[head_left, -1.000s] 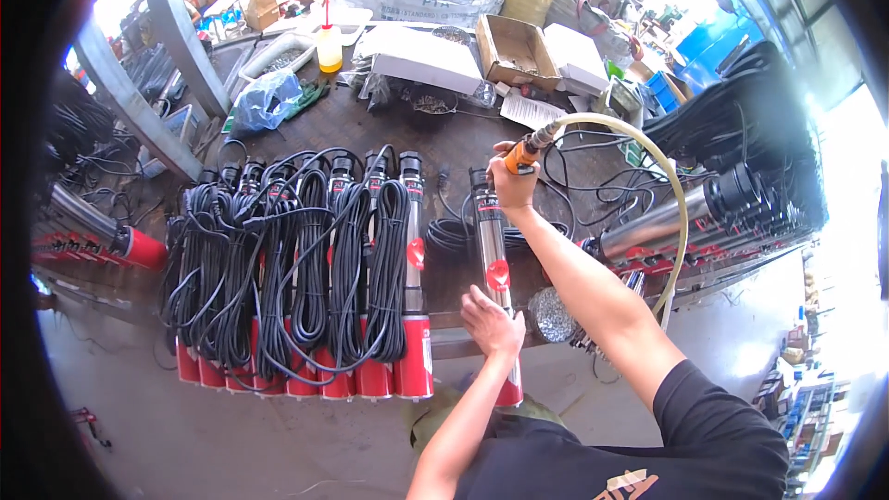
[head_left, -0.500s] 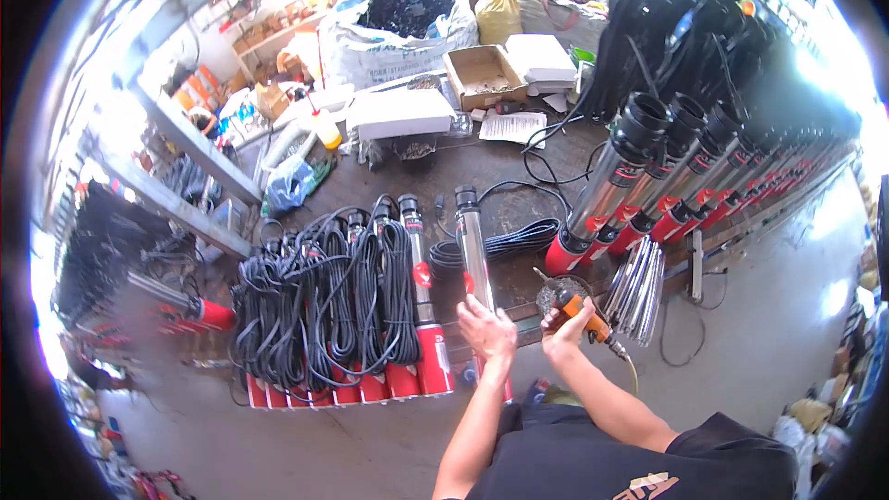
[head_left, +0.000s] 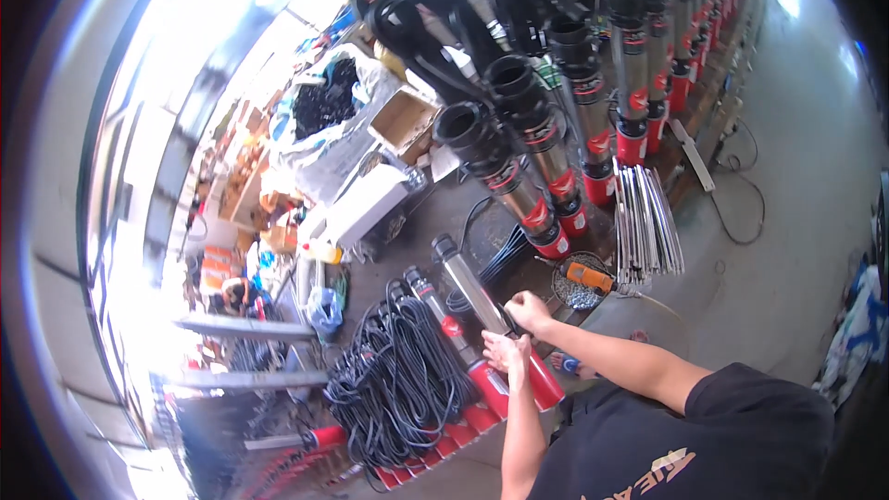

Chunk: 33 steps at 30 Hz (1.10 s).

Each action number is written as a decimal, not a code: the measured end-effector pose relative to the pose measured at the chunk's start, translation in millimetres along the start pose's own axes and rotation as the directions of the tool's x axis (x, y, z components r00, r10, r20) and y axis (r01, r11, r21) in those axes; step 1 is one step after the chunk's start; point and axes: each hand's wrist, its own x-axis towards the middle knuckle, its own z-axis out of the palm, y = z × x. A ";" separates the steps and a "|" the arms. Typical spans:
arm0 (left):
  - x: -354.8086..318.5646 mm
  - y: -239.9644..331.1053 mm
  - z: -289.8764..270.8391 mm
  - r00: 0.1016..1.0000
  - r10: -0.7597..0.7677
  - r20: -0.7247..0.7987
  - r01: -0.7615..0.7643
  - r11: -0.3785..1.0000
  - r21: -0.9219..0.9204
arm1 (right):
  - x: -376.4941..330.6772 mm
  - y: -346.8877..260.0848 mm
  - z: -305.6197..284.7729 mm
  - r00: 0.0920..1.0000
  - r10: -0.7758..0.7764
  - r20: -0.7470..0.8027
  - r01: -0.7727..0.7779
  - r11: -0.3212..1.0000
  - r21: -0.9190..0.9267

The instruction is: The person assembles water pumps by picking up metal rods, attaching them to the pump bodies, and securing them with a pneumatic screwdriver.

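"What are the fingers doing?"
"Left of the orange driver, the left hand is resting across the pump, fingers loosely spread. The right hand is curling narrow between pump and driver; whether it is pinching anything, I cannot tell."
"How is the pump looking to handle?"
"It is lying left of the driver. I am judging it heavy, stiff and slick along the steel, so I am favouring both hands around its middle."
"What are you counting?"
"Two hands, one pump beneath them, one driver. Just right of the driver, metal strips are overlapping beyond counting. Beyond it, at least five standing pumps are rising; farther ones are merging. Farther left, one open carton is sitting."
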 end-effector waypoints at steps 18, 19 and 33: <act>5.8 -50.9 43.8 0.976 -0.043 0.215 0.172 0.760 -0.627 | -134.0 -36.4 -80.8 0.896 -0.220 0.386 0.357 0.874 -0.330; -12.2 -18.4 30.7 0.975 -0.032 0.218 0.155 0.803 -0.576 | -132.5 -6.8 -106.2 0.944 -0.043 0.327 0.192 0.878 -0.439; -35.7 21.2 22.5 0.984 -0.113 0.140 0.172 0.820 -0.546 | -104.9 23.7 -198.3 0.920 -0.071 0.386 0.183 0.948 -0.262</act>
